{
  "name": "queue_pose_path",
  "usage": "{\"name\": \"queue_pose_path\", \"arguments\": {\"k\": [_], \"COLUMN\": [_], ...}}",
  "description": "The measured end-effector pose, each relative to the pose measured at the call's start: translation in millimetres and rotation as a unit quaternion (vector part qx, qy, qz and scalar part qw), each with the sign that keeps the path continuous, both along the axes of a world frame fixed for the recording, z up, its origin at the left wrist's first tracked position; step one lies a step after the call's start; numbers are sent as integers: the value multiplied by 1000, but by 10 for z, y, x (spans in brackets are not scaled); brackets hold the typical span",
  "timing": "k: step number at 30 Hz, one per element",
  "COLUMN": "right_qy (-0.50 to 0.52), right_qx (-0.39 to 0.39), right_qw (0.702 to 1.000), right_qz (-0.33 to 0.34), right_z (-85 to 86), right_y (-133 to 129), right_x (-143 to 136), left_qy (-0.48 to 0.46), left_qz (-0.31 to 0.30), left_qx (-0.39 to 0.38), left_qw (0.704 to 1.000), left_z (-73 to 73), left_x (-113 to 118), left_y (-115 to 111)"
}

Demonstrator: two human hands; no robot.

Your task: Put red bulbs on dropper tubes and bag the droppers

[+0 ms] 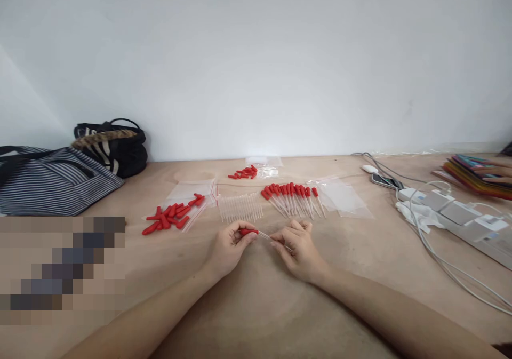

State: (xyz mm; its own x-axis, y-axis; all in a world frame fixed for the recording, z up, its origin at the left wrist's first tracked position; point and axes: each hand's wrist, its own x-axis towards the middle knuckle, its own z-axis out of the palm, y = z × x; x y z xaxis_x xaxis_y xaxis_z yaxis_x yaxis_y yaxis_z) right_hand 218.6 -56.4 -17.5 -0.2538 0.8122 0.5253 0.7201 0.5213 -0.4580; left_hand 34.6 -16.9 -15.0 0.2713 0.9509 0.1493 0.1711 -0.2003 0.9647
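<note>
Head view: your left hand (232, 244) pinches red bulb (248, 232), right hand (299, 246) clear tube (264, 235); beyond, capped tubes (296, 190) seem done, bare tubes (240, 208) pending.

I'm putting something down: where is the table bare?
Bare table between the right hand and crumpled tissue, and between the loose red bulbs and left hand. Crowded: the strip beyond the hands, with clear tubes, red-topped droppers and plastic bags; also around the chargers.

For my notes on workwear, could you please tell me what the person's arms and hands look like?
The left hand and right hand are bare, with no gloves, rings or watch visible. No sleeve shows on the left forearm; a dark patch by the right forearm may be a sleeve edge.
</note>
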Motion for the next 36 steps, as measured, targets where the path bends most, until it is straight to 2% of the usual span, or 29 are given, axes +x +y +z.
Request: {"name": "queue_pose_path", "arguments": {"k": [8, 16, 26, 36], "right_qy": [5, -19, -28, -57], "right_qx": [46, 80, 95, 119], "right_qw": [999, 996, 995, 990], "right_qz": [21, 34, 30, 55], "right_z": [-15, -5, -6, 59], "right_y": [-1, 16, -1, 56], "right_x": [10, 40, 5, 126], "left_qy": [-22, -36, -103, -96], "left_qz": [1, -12, -9, -56], "left_qx": [-31, -65, -118, -127], "left_qw": [999, 997, 988, 986], "left_z": [-36, 12, 53, 52], "left_x": [6, 1, 20, 9], "left_y": [1, -15, -32, -34]}}
